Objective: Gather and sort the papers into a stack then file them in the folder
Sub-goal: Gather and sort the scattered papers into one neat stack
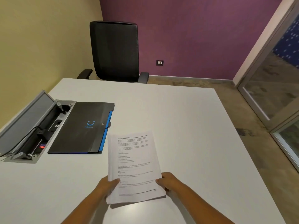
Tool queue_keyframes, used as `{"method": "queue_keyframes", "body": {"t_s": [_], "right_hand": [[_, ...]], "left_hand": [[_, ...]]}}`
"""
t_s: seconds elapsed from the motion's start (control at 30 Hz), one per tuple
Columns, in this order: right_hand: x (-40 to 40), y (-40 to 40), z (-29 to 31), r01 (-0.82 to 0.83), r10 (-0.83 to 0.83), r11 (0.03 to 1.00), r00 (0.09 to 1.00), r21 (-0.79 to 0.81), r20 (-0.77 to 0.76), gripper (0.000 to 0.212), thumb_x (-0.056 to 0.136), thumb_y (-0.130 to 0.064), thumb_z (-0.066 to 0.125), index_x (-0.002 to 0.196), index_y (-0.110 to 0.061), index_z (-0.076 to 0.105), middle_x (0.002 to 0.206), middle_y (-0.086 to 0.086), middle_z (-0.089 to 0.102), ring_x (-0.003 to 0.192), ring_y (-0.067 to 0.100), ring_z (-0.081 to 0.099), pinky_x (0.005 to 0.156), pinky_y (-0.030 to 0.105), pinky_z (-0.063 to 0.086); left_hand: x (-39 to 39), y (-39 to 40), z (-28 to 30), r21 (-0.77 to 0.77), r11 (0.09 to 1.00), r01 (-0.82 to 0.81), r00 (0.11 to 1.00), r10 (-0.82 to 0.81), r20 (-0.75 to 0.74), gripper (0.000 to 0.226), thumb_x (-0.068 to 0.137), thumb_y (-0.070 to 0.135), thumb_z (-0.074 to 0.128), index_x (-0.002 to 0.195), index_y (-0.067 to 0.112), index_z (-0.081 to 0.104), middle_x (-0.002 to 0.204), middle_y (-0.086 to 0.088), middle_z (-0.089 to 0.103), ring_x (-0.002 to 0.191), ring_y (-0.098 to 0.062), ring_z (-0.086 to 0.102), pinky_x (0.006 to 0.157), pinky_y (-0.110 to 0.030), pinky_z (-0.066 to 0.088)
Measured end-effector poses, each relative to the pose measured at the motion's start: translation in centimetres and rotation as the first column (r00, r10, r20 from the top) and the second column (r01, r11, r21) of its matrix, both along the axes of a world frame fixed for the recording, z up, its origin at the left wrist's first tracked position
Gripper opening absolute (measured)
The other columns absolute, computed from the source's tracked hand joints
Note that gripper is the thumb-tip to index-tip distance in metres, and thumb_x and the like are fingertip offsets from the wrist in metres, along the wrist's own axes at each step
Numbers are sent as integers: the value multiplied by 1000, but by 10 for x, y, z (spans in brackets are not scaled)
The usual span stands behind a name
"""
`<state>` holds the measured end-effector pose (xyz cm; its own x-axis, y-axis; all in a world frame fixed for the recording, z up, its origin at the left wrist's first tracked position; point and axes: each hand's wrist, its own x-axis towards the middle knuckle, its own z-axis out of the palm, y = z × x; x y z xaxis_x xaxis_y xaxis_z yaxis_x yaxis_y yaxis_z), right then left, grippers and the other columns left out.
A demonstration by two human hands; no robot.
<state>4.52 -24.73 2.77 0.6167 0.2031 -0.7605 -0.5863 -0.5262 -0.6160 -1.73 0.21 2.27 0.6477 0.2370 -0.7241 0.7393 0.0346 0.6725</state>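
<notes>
A stack of white printed papers (134, 165) is held a little above the white table (178, 118), its near end raised and casting a shadow below. My left hand (107, 185) grips the stack's near left edge, thumb on top. My right hand (167, 180) grips the near right edge the same way. A black folder (80, 128) with a blue smiley logo and blue tabs along its right side lies closed on the table, just left of the stack's far end.
An open cable box (37, 130) with its grey lid raised and black cables inside is sunk into the table left of the folder. A black office chair (115, 50) stands at the table's far edge. A glass door (275, 81) is at the right.
</notes>
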Motion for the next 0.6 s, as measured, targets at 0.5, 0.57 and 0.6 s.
{"method": "queue_keyframes", "body": {"t_s": [0.5, 0.57, 0.6], "right_hand": [[31, -18, 60, 131, -252, 957, 815, 258, 521, 43, 83, 3, 62, 122, -13, 53, 107, -4, 60, 86, 5, 61, 68, 5, 49], [33, -20, 65, 145, -260, 957, 810, 250, 525, 42, 82, -4, 67, 121, -12, 54, 105, -3, 61, 90, 12, 61, 74, 12, 49], [33, -20, 67, 161, -278, 951, 817, 262, 505, 41, 81, -8, 69, 119, -12, 55, 105, -2, 62, 93, 16, 61, 74, 16, 50]], "left_hand": [[45, -26, 70, 78, 994, -71, 856, 21, 517, 26, 80, 17, 68, 101, 26, 55, 96, 9, 62, 85, -11, 59, 76, -32, 50], [48, -26, 73, 91, 993, -78, 857, 20, 514, 30, 77, 15, 71, 104, 19, 58, 97, 2, 64, 89, -19, 60, 80, -34, 49], [48, -28, 75, 94, 993, -70, 855, 12, 518, 26, 77, 13, 72, 99, 20, 60, 96, 2, 65, 92, -23, 59, 81, -36, 49]]}}
